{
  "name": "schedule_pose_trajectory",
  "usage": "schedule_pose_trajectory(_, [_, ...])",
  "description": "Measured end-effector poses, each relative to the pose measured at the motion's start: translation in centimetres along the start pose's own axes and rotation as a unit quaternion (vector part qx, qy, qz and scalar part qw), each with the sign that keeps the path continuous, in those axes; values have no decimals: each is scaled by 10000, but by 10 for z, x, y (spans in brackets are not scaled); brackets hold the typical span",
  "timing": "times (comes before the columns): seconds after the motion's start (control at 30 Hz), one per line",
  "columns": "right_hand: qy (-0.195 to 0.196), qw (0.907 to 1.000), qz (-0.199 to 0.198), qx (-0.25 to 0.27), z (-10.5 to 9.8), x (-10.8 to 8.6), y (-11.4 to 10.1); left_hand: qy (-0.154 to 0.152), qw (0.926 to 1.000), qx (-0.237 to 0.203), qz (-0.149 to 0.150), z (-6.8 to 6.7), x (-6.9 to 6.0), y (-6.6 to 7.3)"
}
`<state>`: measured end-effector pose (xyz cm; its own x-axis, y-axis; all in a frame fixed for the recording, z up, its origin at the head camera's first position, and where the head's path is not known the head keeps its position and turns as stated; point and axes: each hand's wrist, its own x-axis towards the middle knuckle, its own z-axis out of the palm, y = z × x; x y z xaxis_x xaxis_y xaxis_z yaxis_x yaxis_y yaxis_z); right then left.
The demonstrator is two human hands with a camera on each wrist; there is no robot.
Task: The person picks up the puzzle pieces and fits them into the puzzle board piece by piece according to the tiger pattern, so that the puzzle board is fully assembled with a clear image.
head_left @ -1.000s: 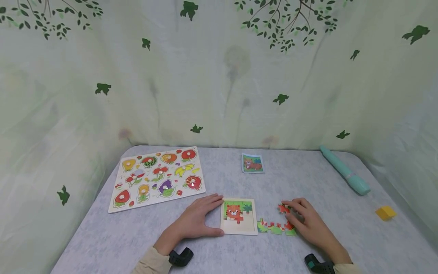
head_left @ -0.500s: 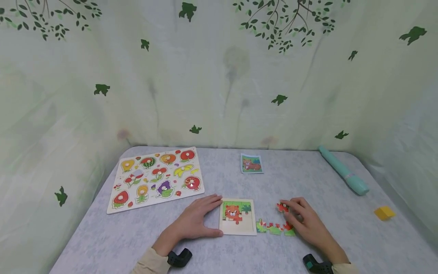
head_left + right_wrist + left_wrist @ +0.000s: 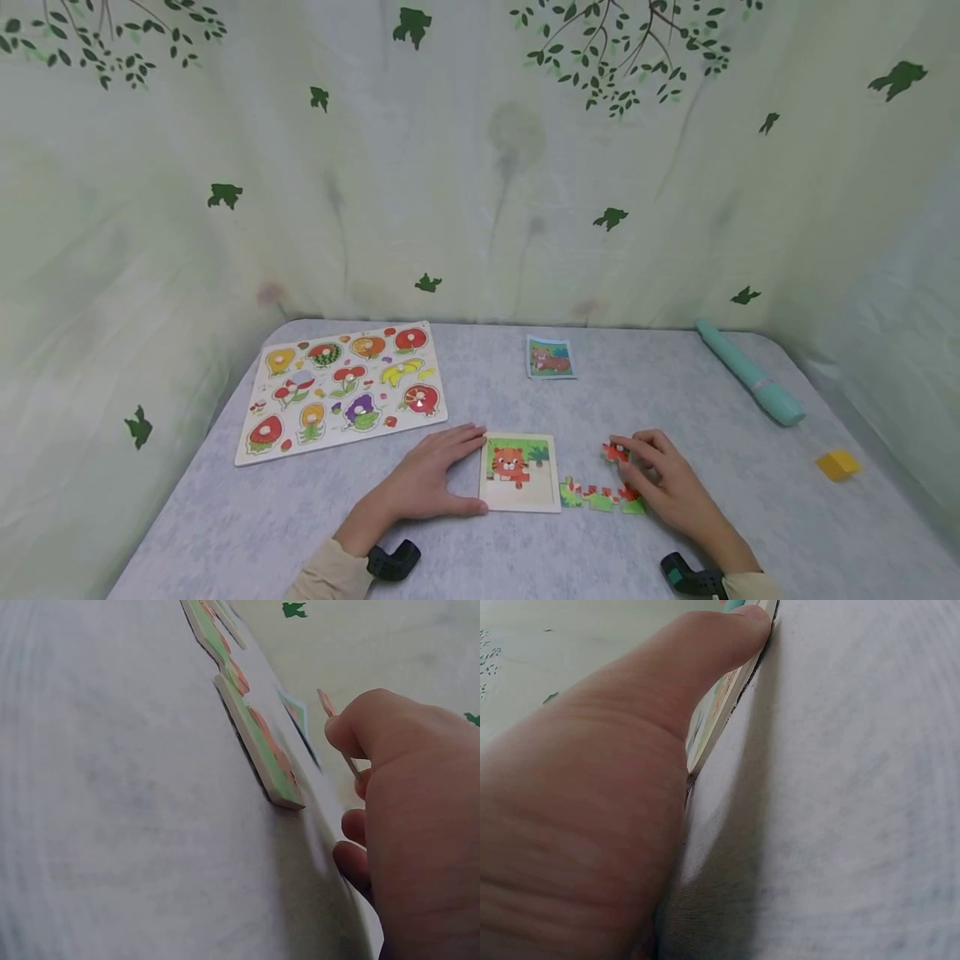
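My left hand point(image 3: 431, 475) lies at the left side of a small wooden jigsaw board point(image 3: 521, 504), with thumb and fingertips touching its edge. In the left wrist view the thumb point(image 3: 727, 637) meets the board's rim. A partly filled tiger picture shows in the board: the face, some green and a plant at the top, bare wood below. Right of the board, my right hand point(image 3: 671, 479) pinches a red jigsaw piece point(image 3: 612, 453) between thumb and fingers, seen edge-on in the right wrist view and raised off the table. Several loose jigsaw pieces point(image 3: 600, 502) lie in a row below it.
A fruit peg puzzle point(image 3: 345, 392) lies at the left. Behind the jigsaw board is a small tiger picture card point(image 3: 551, 358). A teal rolled-up or tube-like item point(image 3: 753, 375) and a yellow block point(image 3: 838, 465) are on the right. A printed curtain point(image 3: 480, 167) hangs behind the table.
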<state>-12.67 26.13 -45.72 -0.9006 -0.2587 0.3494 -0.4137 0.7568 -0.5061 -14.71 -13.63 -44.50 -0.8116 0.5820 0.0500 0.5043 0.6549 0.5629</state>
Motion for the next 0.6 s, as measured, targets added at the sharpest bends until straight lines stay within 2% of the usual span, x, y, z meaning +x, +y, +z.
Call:
schedule_pose_trajectory(0.17, [-36,10000,-62,-27,3,0,-3,-10,10000,-29,-26,0,-1,0])
schedule_pose_trajectory(0.4, [-46,9983,-572,78,9,0,-13,-67,9999,-55,-91,-1,-1,2])
schedule_pose_trajectory(0.6, [-47,9985,-536,46,12,1,-19,-46,9999,-89,-74,-1,-1,1])
